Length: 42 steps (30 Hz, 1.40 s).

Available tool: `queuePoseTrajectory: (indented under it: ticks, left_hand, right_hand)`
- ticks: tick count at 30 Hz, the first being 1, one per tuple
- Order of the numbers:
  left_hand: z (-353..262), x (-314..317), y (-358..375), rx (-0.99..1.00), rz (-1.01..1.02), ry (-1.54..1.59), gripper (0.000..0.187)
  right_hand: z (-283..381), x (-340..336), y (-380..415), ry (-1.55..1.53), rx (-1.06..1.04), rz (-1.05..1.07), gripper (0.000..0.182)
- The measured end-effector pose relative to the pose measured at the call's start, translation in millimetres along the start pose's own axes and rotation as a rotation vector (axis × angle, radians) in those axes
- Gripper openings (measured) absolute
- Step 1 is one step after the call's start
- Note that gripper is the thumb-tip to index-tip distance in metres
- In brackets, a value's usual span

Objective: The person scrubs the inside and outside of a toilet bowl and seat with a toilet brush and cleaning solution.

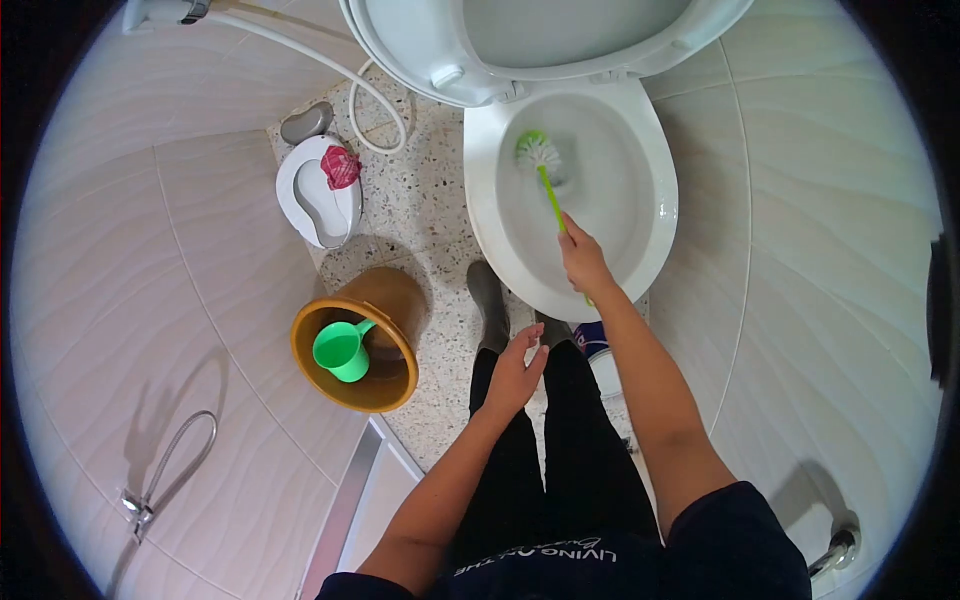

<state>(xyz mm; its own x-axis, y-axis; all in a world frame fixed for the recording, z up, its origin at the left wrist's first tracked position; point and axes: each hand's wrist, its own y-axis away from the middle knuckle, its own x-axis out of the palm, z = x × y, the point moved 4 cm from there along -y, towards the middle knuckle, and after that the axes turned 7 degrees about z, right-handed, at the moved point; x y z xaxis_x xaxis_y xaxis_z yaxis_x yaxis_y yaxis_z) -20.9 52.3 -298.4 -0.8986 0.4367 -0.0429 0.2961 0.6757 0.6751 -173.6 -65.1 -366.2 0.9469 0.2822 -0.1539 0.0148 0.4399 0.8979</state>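
My right hand [587, 262] is closed round the green handle of a toilet brush [553, 195]. The brush's white and green bristle head is inside the bowl, against its upper left inner side. The white toilet bowl [645, 215] has its seat and lid [410, 45] raised. My left hand [518, 368] hangs in front of my legs, below the bowl's front rim, with fingers apart and nothing in it.
At the left, a brown bucket [385, 300] holds a green dipper [342, 350]. Behind it a white bedpan [290, 195] carries a red cloth [340, 167]. A white hose [375, 95] loops near the toilet. A dark blue container [592, 338] stands right of my feet.
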Motion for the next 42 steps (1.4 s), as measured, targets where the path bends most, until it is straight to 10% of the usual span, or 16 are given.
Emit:
queuePoseTrajectory:
  ticks: [2, 10, 14, 18, 21, 24, 28, 33, 38, 42]
  left_hand:
    - [1.3, -6.7, -1.0, -0.005, 0.000, -0.020, 0.035]
    - [8.1, -37.7, 4.0, -0.003, 0.037, -0.036, 0.036]
    - [10.4, -47.9, 5.0, 0.002, 0.051, -0.069, 0.036]
    - [11.0, -55.9, 3.7, 0.032, 0.080, -0.082, 0.035]
    - [10.1, -64.1, 6.1, 0.031, 0.103, -0.088, 0.035]
    - [3.5, -72.1, 4.2, -0.007, 0.127, -0.091, 0.034]
    - [-1.2, -79.5, 3.0, 0.022, 0.144, -0.133, 0.034]
    - [5.2, -82.6, 5.2, 0.057, 0.082, -0.066, 0.034]
    - [9.2, -87.9, 7.6, 0.057, 0.090, -0.057, 0.036]
    - [6.3, -94.4, 8.3, 0.059, 0.086, -0.042, 0.036]
  right_hand:
    - [-57.0, -3.3, -5.9, 0.337, -0.488, -0.167, 0.042]
    - [-51.2, -71.7, 123.4, 0.717, 0.228, -0.058, 0.040]
    - [-94.9, 3.3, 57.6, 0.388, -0.554, -0.111, 0.041]
    - [0.1, 46.6, 32.3, -0.441, -0.059, 0.078, 0.041]
    - [16.4, 44.8, 32.0, -0.496, 0.006, 0.073, 0.042]
    - [-75.1, 23.9, 14.2, 0.041, -0.341, 0.085, 0.042]
    - [-47.0, -38.5, 109.3, 0.241, 0.226, 0.189, 0.042]
    - [-38.6, -107.5, 62.5, 0.289, 0.230, -0.081, 0.041]
    - [-53.5, -43.8, 32.6, -0.536, 0.041, -0.210, 0.039]
    - [-56.3, 53.3, 93.8, -1.048, 0.309, -0.196, 0.035]
